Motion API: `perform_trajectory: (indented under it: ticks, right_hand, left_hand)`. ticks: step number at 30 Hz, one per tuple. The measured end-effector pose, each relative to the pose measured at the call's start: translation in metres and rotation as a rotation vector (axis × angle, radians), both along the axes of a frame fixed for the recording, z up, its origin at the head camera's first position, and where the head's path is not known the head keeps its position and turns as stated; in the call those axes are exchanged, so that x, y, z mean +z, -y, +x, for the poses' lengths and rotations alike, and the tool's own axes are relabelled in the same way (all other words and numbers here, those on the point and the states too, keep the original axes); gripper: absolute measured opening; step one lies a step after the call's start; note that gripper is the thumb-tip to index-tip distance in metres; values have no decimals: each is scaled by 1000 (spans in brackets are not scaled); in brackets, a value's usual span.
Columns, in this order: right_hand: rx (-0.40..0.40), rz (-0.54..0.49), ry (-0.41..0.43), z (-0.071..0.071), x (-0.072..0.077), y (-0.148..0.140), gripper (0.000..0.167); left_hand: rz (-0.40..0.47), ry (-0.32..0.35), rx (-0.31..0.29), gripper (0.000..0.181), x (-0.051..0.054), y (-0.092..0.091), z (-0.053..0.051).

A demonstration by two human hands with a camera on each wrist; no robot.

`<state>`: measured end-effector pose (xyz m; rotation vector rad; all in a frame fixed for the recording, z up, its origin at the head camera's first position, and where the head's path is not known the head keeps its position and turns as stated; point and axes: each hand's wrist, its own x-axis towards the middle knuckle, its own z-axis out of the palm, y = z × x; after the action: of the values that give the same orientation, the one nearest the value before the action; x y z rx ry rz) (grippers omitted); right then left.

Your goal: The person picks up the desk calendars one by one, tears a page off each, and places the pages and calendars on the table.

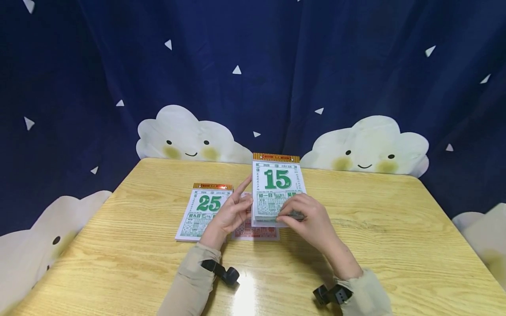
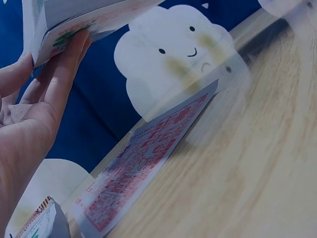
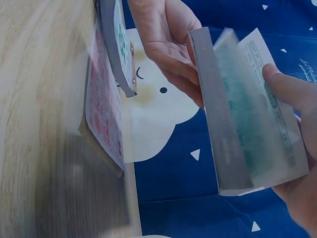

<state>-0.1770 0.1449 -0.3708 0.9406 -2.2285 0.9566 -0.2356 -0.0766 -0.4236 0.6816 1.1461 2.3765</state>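
A thick tear-off calendar (image 1: 274,186) with a large green 15 is held up above the table, tilted towards the head camera. My left hand (image 1: 233,213) grips it by its left edge, with fingers spread beneath its back in the left wrist view. At the lower right corner, my right hand (image 1: 310,217) pinches page edges between thumb and fingers. In the right wrist view the front leaves (image 3: 262,99) bend away from the thick block (image 3: 215,114), leaving a gap. My right fingertips are partly hidden behind the leaves.
A second tear-off calendar (image 1: 197,215) showing a green 25 lies on the wooden table (image 1: 379,245), partly behind my left forearm. Beside it is a sheet printed in red (image 1: 257,232), partly covered by the raised calendar. A dark blue curtain (image 1: 269,52) with clouds hangs behind.
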Motion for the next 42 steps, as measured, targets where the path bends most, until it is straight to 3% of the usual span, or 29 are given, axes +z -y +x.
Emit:
perform_trajectory:
  ticks: [7, 16, 20, 24, 32, 35, 38, 42]
  right_hand:
    - [-39, -80, 59, 3, 4, -2, 8]
    - [-242, -255, 64, 2, 12, -7, 9]
    - [-311, -379, 87, 4, 25, -5, 6]
    - [-363, -479, 169, 4, 40, -3, 7]
    - [-371, -694, 375, -27, 34, -22, 15]
    - [-359, -734, 404, -38, 31, -27, 15]
    - [-373, -752, 432, -45, 31, -32, 6]
    - [-379, -763, 494, -53, 35, -39, 7]
  left_hand:
    - [-20, 24, 46, 66, 2, 0, 0]
    - [-49, 25, 103, 64, 2, -3, -2]
    - [-48, 28, 110, 64, 2, -2, -2]
    - [-51, 10, 124, 65, 3, -2, -3]
    - [-104, -5, 212, 68, 6, 0, -2]
    - [-122, 5, 245, 68, 6, 0, -2]
    - [-135, -1, 254, 68, 5, 0, -1]
    - [-129, 1, 260, 67, 3, -1, -1]
